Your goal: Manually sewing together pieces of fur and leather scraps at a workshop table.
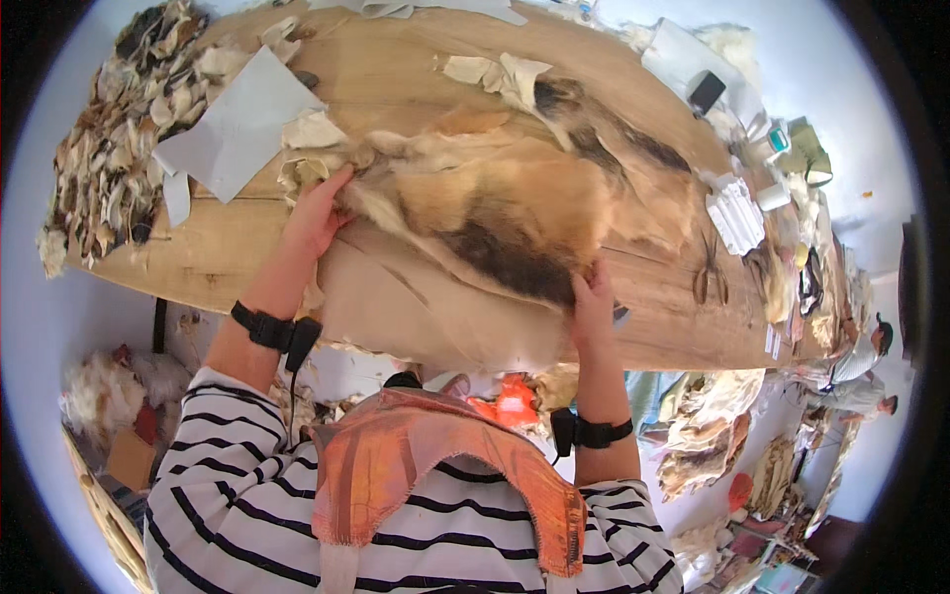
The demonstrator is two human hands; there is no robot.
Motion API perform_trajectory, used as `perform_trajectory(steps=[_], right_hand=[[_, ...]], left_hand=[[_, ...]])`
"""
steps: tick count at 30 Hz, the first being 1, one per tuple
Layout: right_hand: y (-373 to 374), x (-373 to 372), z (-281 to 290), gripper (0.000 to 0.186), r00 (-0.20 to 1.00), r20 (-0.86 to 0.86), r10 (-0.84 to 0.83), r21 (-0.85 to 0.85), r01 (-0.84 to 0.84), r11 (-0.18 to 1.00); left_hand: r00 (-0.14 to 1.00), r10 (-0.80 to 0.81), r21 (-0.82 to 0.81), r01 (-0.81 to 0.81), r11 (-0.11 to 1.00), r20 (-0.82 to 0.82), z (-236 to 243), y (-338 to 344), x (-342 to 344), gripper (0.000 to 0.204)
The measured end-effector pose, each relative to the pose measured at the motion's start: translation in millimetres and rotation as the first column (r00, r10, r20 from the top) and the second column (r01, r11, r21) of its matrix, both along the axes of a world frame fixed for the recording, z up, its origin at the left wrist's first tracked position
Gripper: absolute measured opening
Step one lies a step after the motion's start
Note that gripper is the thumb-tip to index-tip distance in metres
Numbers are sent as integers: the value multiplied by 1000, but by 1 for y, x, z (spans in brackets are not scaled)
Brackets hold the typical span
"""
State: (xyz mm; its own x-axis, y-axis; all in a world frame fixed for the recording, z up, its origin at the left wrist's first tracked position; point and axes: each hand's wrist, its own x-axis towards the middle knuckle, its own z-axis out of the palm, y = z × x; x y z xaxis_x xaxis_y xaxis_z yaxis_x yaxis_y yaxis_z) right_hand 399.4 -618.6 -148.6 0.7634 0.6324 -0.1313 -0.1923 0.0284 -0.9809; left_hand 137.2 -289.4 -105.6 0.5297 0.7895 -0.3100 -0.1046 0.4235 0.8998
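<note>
Wooden worktable [247, 252] carries a tan and dark fur pelt [515, 203] across its middle. I see my left hand [317, 218] pinching the pelt's left edge and my right hand [592, 302] gripping its near edge, beside scissors [711, 272]

Bare wood [396, 59] up top is free; scrap pile [119, 129] blocks left, scissors [710, 272] & clutter right.

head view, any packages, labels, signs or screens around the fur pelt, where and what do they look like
Dark phone-like slab: far right of the table, on white sheets, black rectangle, screen dark.
White tub with teal lid: right table edge, small, roundish.
White ridged pack: right of the fur pelt, flat rectangle.
Cardboard box: floor, lower left, brown.
No signs visible.
</note>
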Motion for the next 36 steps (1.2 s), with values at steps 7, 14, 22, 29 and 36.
perform_trajectory(steps=[7,14,22,29,36], right_hand=[[-10,1,-2,56,941,338,14,-184,52,982],[-72,-40,4,32,947,252,200,-205,-150,967],[-115,-91,-96,38,804,191,563,-614,-350,707],[-102,-90,-54,37,762,-226,607,-798,-502,334],[-73,-18,27,33,738,-591,326,162,-288,944]], left_hand=[[705,147,605,460,649,-693,-16,17,-38,55],[304,675,621,728,290,-672,0,25,-127,67],[670,488,826,398,399,-559,-2,-46,-150,63],[812,150,778,462,425,-564,-21,-26,-172,19],[952,307,262,-299,917,11,14,44,-145,18]])
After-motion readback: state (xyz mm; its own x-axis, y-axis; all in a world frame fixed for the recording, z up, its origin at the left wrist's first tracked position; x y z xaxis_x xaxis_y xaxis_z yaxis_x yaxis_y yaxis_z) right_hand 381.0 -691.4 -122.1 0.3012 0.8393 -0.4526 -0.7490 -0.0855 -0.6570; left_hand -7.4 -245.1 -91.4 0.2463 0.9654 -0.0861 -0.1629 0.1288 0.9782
